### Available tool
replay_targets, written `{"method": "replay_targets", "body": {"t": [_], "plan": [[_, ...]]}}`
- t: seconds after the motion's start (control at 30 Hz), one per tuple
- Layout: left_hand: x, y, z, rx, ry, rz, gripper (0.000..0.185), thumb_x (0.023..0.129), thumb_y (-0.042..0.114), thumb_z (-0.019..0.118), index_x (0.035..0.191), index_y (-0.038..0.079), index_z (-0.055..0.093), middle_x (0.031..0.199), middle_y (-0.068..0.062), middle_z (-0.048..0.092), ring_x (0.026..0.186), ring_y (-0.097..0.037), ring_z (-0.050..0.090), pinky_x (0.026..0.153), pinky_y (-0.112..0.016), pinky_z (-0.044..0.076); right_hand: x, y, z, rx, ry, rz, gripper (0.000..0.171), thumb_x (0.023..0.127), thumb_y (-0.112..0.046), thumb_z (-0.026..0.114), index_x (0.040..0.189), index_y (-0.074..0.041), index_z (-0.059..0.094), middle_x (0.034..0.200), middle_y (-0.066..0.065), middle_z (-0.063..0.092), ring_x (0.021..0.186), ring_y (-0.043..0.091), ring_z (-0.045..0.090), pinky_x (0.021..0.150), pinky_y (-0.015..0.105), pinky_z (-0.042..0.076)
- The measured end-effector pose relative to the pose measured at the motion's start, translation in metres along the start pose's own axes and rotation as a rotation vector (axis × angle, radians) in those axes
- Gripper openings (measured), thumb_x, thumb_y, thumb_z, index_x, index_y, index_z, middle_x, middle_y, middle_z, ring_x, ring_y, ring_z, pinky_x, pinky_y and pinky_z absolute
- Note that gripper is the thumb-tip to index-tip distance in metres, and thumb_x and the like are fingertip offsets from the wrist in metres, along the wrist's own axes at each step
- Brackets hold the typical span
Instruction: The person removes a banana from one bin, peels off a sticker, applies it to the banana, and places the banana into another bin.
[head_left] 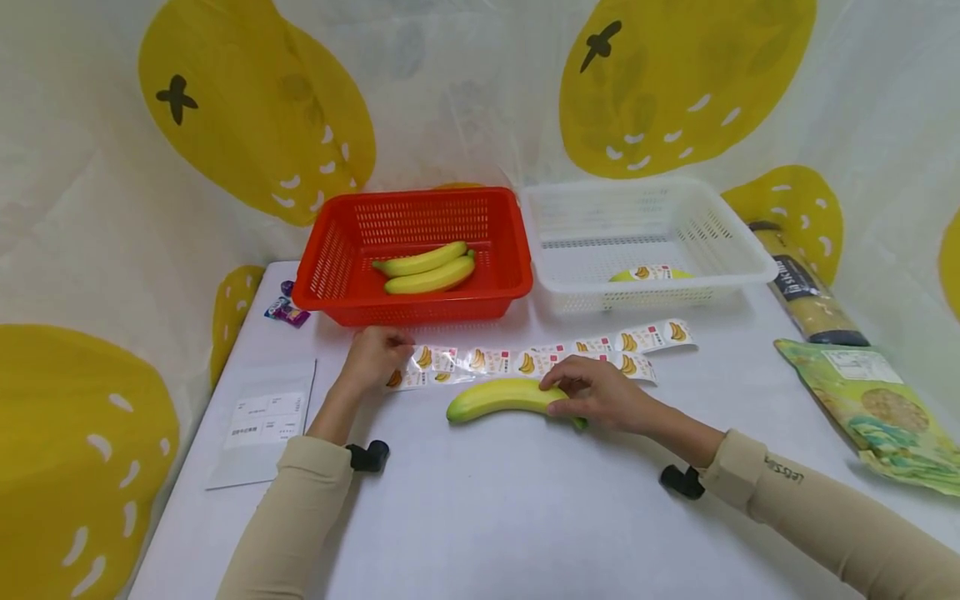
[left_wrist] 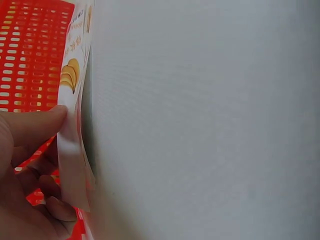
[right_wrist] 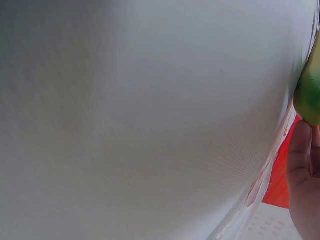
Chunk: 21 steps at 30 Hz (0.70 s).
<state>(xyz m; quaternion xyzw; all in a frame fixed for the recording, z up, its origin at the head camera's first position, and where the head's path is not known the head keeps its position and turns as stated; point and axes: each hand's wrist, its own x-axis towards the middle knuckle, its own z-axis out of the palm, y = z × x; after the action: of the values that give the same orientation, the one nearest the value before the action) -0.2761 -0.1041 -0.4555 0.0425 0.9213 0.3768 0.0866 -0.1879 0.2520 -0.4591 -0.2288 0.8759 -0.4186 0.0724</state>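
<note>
Strips of banana-printed stickers (head_left: 487,360) stretch across the white table in front of the baskets. My left hand (head_left: 372,358) pinches their left end, and in the left wrist view the thumb lies on the sticker strip (left_wrist: 70,145) with the fingers behind it. Just in front of the strips lies a yellow banana (head_left: 498,397) with a green tip. At its right end my right hand (head_left: 600,393) holds it between thumb and fingers. The right wrist view catches only a green end of the banana (right_wrist: 309,97) beside the thumb.
Two bananas (head_left: 431,273) lie in a red basket (head_left: 412,312) at the back. The white basket (head_left: 652,292) beside it contains a stickered banana (head_left: 651,273). Food packages (head_left: 877,400) lie at the right; a labelled white packet (head_left: 266,425) and small purple wrappers (head_left: 287,311) are at the left.
</note>
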Motion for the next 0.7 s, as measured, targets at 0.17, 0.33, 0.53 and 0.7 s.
{"method": "replay_targets", "body": {"t": [0.17, 0.33, 0.53, 0.7], "plan": [[-0.003, -0.001, -0.001, -0.034, 0.010, -0.009, 0.020, 0.099, 0.013, 0.065, 0.114, 0.005, 0.076, 0.112, -0.014, 0.071, 0.102, -0.029, 0.059, 0.092, -0.042, 0.057, 0.000, -0.002, 0.001, -0.008, -0.002, -0.013, 0.032, 0.081, -0.023, 0.087, 0.109, -0.019, 0.074, 0.104, -0.004, 0.069, 0.091, 0.012, 0.062, 0.085, 0.028, 0.056], [-0.006, 0.000, -0.003, -0.054, 0.039, 0.003, 0.022, 0.099, 0.014, 0.065, 0.117, 0.004, 0.075, 0.114, -0.014, 0.072, 0.104, -0.030, 0.059, 0.096, -0.046, 0.055, 0.000, -0.004, 0.001, -0.017, 0.002, -0.009, 0.030, 0.082, -0.024, 0.087, 0.109, -0.020, 0.074, 0.102, -0.004, 0.069, 0.091, 0.015, 0.062, 0.085, 0.030, 0.055], [-0.011, 0.006, -0.006, -0.057, 0.092, 0.050, 0.018, 0.098, 0.016, 0.068, 0.111, 0.006, 0.076, 0.111, -0.013, 0.070, 0.112, -0.029, 0.050, 0.101, -0.049, 0.042, 0.005, -0.012, -0.008, -0.044, 0.052, -0.007, 0.023, 0.090, -0.023, 0.079, 0.110, -0.015, 0.075, 0.106, -0.003, 0.071, 0.095, 0.017, 0.065, 0.089, 0.034, 0.058], [-0.018, 0.019, -0.011, -0.072, 0.109, 0.081, 0.016, 0.098, 0.019, 0.068, 0.107, 0.009, 0.074, 0.112, -0.011, 0.065, 0.115, -0.028, 0.041, 0.093, -0.043, 0.037, 0.027, -0.033, -0.021, -0.059, 0.079, -0.043, 0.022, 0.095, -0.019, 0.072, 0.115, -0.009, 0.073, 0.107, 0.000, 0.073, 0.094, 0.016, 0.066, 0.088, 0.031, 0.058]]}}
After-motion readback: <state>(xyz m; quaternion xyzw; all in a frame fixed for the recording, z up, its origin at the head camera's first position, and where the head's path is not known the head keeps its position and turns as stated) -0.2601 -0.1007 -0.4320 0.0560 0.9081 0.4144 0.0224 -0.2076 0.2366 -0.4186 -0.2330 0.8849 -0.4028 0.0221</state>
